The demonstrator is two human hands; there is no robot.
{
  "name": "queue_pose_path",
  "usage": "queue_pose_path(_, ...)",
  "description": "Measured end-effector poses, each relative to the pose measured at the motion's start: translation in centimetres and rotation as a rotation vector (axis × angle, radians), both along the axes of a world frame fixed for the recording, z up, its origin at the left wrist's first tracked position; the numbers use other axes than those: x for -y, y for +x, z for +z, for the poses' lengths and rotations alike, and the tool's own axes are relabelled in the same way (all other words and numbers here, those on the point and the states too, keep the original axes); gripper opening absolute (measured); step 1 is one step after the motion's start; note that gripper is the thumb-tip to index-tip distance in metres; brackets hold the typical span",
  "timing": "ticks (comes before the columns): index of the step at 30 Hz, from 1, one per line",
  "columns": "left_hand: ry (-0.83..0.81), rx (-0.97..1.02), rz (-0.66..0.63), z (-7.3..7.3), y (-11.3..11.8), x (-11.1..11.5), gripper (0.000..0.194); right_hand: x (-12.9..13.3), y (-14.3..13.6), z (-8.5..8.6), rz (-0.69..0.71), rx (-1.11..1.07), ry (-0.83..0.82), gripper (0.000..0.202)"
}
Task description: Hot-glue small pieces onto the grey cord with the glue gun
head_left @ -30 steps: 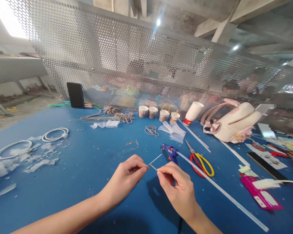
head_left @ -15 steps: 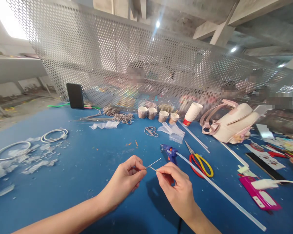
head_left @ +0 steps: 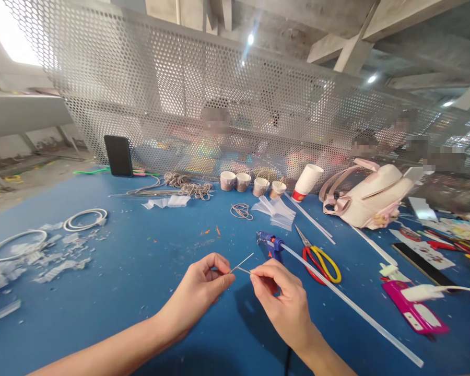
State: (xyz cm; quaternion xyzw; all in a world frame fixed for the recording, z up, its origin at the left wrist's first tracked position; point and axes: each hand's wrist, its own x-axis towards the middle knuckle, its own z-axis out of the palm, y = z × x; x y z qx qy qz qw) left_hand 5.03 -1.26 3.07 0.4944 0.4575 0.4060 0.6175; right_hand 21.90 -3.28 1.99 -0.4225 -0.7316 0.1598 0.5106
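My left hand [head_left: 207, 284] is closed in a pinch on a thin pale stick [head_left: 245, 260] that points up to the right. My right hand [head_left: 280, 295] pinches a short thin grey piece [head_left: 243, 270], perhaps cord or wire, whose tip is close to the stick; whether they touch I cannot tell. Just behind my right hand lies a blue glue gun [head_left: 269, 243], partly hidden, with a long clear glue stick [head_left: 352, 305] reaching out to the lower right. Scissors [head_left: 321, 261] with red and yellow handles lie beside it.
Paper cups [head_left: 227, 181] stand along the back by a perforated metal screen [head_left: 180, 94]. Grey cord bundles [head_left: 196, 189], white rings [head_left: 85, 219] and scraps lie left. A pink bag [head_left: 372, 193], a phone [head_left: 421, 266] and a magenta power strip [head_left: 415, 308] are at right, with another person's hand at the edge.
The view has shifted slightly. The stick in my left hand and the grey piece in my right hand have moved a little apart at their tips. Both hands keep their pinch.
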Motion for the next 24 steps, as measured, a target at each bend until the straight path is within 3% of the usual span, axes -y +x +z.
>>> queue_pose_path(14,-0.074,-0.037,-0.059,0.83,-0.36,-0.31,0.028,-0.46,-0.05,-0.17,-0.033,-0.070,-0.066,0.010)
queue_pose_path(24,-0.130,0.097,0.019,0.38,-0.08,-0.43,0.024,-0.48,-0.40,-0.34,0.001,-0.096,-0.245,0.016)
